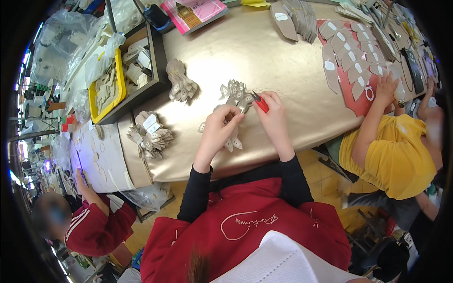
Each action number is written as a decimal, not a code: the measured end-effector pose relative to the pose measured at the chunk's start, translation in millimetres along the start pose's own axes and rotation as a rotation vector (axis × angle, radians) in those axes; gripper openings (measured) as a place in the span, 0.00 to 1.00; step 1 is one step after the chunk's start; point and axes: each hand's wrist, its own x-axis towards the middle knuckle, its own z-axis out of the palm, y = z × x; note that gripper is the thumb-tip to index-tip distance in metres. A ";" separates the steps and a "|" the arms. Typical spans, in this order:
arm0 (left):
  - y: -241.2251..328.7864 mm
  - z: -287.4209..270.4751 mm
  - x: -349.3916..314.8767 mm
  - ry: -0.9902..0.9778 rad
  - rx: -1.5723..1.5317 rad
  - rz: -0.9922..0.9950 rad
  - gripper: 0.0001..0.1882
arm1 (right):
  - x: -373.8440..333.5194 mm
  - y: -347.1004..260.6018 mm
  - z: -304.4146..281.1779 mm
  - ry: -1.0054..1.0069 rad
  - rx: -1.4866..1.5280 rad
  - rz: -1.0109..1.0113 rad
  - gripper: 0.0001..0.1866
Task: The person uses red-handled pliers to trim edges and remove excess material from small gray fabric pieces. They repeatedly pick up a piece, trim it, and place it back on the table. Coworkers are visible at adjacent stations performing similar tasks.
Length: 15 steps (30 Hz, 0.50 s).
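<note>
Over the middle of the table, my left hand [220, 126] pinches the edge of a small grey leaf-shaped piece [243, 104], its fingers closed. My right hand [273, 115] is wrapped round red-handled thread snips [261, 103], whose dark points aim up and left beside that piece. A loose bunch of similar grey pieces [233, 91] with small pale spots lies just beyond my fingers. More of these pieces [233, 142] lie below and beside my left hand, partly hidden by it. Fine threads show near the snips.
Two bundles of pieces, one beige [181, 83] and one grey [150, 134], lie left. Beyond stands a black-edged box [158, 61] with a yellow tray [121, 70]. A pink book [194, 13] lies at the far edge. Right, a person in yellow [394, 151] reaches over a red sheet [347, 87].
</note>
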 end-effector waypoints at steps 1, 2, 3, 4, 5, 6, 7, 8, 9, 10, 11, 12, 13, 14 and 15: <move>2.4 1.1 0.6 0.046 -0.013 0.078 0.12 | -0.6 -0.6 1.4 0.024 0.007 -0.034 0.10; 4.2 1.8 1.2 0.091 -0.024 0.151 0.13 | -2.4 -1.6 1.9 0.043 0.012 -0.049 0.09; 5.5 2.2 1.2 0.107 -0.009 0.157 0.14 | -4.9 -2.9 1.3 0.061 0.018 -0.058 0.08; 6.1 2.4 1.3 0.118 0.008 0.158 0.15 | -7.7 -4.1 -0.6 0.053 0.067 -0.071 0.07; 6.0 2.5 1.3 0.128 0.024 0.159 0.17 | -11.1 -5.1 -4.2 0.047 0.118 -0.077 0.06; 5.4 2.4 1.5 0.104 0.055 0.141 0.16 | -13.7 -6.2 -7.2 0.040 0.171 -0.101 0.06; 4.1 1.7 2.0 0.079 0.084 0.123 0.15 | -14.8 -6.9 -10.0 0.004 0.250 -0.078 0.06; 2.6 1.2 2.3 0.054 0.113 0.105 0.15 | -15.6 -7.4 -13.2 -0.032 0.333 -0.074 0.06; 0.9 0.9 3.0 0.032 0.133 0.092 0.14 | -16.4 -8.6 -14.5 -0.049 0.424 -0.070 0.06; -1.0 0.4 4.1 0.010 0.152 0.080 0.14 | -17.3 -10.0 -14.4 -0.001 0.395 -0.039 0.06; -2.7 0.7 4.7 -0.009 0.180 0.061 0.14 | -18.4 -12.1 -12.4 0.065 0.374 -0.008 0.07; -4.4 1.6 5.1 0.004 0.105 0.037 0.13 | -19.7 -14.3 -9.9 0.122 0.352 0.023 0.08; -6.1 2.3 5.6 0.023 0.040 0.004 0.13 | -21.5 -15.6 -10.8 0.142 0.262 -0.060 0.10; -7.8 2.9 5.5 0.040 -0.027 -0.022 0.13 | -24.4 -17.1 -11.2 0.151 0.172 -0.141 0.12; -9.6 1.4 6.3 0.028 -0.061 -0.049 0.13 | -27.3 -18.8 -10.3 0.161 0.082 -0.222 0.14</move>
